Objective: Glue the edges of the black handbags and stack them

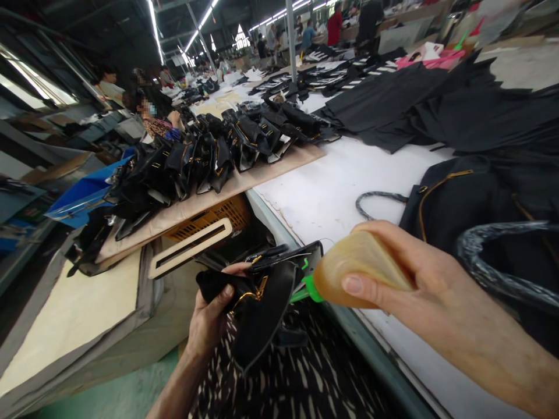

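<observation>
My left hand (213, 311) grips a black leather bag piece (266, 311) with a gold zipper, thumb on top, above my patterned clothing. My right hand (393, 273) is wrapped round a yellowish glue bottle (360, 267), tilted with its green nozzle (305, 289) pointing left. The nozzle tip reaches the right edge of the black piece; whether it touches cannot be made out.
A row of black bags (218, 145) lines a brown board (262, 173) ahead. A wooden frame (191, 247) juts out at left. Black bags with wrapped handles (493, 209) lie right on the white table (318, 186). A person (159, 122) is beyond the row.
</observation>
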Motion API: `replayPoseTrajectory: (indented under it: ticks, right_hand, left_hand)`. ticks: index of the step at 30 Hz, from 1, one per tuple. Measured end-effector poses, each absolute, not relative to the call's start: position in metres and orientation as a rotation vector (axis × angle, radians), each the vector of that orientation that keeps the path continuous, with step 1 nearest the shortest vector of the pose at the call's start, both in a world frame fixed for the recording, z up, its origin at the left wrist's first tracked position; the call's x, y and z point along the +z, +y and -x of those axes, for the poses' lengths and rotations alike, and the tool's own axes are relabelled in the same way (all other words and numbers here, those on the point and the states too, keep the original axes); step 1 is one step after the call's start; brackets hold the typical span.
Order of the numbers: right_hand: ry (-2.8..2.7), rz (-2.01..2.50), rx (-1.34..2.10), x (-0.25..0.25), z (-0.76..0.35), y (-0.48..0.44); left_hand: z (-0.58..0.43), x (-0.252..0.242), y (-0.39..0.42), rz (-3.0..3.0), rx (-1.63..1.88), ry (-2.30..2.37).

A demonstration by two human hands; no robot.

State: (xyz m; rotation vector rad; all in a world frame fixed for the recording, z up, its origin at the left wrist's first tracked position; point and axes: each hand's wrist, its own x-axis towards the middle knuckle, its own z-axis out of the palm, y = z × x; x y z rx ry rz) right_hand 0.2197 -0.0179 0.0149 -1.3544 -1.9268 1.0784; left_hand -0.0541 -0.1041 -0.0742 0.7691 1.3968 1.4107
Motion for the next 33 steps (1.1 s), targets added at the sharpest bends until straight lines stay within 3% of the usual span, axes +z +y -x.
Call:
replayPoseTrajectory:
  ticks: [12, 33]
  right_hand:
    - [-1.897, 1.301, 1.187, 0.016, -0.211, -0.019]
    - [-2.099, 1.539, 0.832, 0.035, -0.243, -0.01]
  left_hand:
    - [0.055, -0.072, -0.103, -0.751, 1.397, 1.394]
    - [0.056, -0.071, -0.105, -0.787, 1.338, 1.387]
